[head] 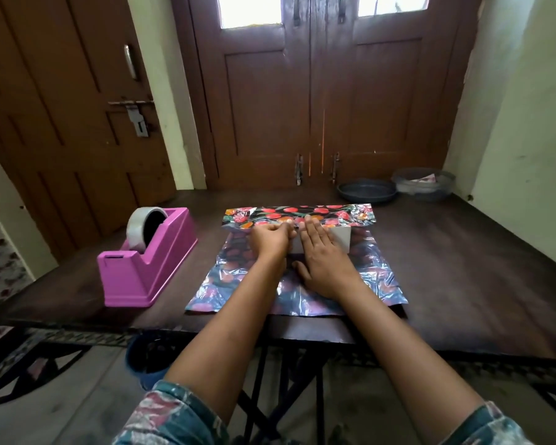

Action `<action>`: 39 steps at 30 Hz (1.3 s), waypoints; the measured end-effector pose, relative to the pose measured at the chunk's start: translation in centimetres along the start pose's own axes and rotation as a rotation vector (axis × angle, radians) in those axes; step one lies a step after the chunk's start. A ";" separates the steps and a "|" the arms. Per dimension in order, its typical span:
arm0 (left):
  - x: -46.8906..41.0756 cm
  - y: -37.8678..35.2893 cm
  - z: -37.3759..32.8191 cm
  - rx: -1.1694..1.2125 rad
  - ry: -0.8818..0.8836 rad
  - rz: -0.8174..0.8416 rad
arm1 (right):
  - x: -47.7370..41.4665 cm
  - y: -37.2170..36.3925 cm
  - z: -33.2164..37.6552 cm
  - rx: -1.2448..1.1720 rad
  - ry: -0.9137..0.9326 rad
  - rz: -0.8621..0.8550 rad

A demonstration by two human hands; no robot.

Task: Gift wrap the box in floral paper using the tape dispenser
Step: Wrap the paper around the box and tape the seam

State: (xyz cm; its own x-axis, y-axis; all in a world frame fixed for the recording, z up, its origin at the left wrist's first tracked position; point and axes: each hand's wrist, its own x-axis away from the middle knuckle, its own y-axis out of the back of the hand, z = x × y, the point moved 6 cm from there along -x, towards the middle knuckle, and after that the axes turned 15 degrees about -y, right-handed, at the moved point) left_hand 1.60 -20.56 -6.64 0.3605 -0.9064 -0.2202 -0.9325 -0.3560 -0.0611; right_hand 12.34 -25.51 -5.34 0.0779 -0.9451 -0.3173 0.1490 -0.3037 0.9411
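Note:
A white box (341, 238) sits on a sheet of floral paper (360, 284) spread on the dark table (463, 268). The paper's far edge (289, 215) is folded up over the box top, showing red and orange blooms. My left hand (268, 240) pinches that folded edge at the box top. My right hand (325, 261) lies flat, fingers spread, pressing on the box and paper. A pink tape dispenser (148, 264) with a clear tape roll (145, 226) stands to the left of the paper.
A dark round pan (366, 191) and a clear basin (424, 184) sit at the table's far right, before brown double doors (308, 91). The table's near edge (270, 332) runs just under my forearms. A blue bucket (145, 361) stands under the table.

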 end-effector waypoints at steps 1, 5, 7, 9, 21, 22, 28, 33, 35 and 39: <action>-0.1 0.0 0.2 -0.019 -0.008 -0.003 | 0.0 0.0 0.0 0.002 -0.001 -0.002; -0.8 0.0 0.7 -0.085 -0.020 -0.024 | 0.0 0.1 0.1 0.009 0.004 -0.011; -0.8 0.1 0.3 -0.128 -0.042 -0.036 | 0.0 0.2 0.0 0.006 0.001 -0.010; -1.4 0.1 0.6 -0.230 -0.056 -0.041 | 0.0 0.1 0.0 0.008 -0.003 -0.010; -0.8 1.6 -0.2 -0.671 -0.132 0.123 | -0.1 0.0 -0.2 -0.011 0.002 -0.009; -0.6 1.9 -0.8 -0.754 -0.159 0.135 | -0.1 0.0 -0.1 -0.012 0.004 -0.011; -0.3 3.7 -2.4 -0.919 -0.280 0.196 | -0.2 -0.3 -0.2 -0.029 0.007 -0.021; 0.7 2.2 -6.5 -0.856 -0.748 0.291 | -0.3 -0.2 -0.4 -0.034 0.004 -0.028; 0.8 1.3 -6.3 -0.923 -0.878 0.381 | -0.3 -0.2 -0.3 -0.038 0.003 -0.031; 0.6 0.6 -5.5 -1.035 -1.015 0.402 | -0.3 -0.2 -0.3 -0.043 0.011 -0.047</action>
State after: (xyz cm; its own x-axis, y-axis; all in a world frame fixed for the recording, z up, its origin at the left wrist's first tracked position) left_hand 1.39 -22.59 -1.47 -0.4809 -0.5961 -0.6429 -0.3784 -0.5203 0.7655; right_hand 12.62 -25.10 -5.51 0.0804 -0.9284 -0.3627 0.1953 -0.3421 0.9191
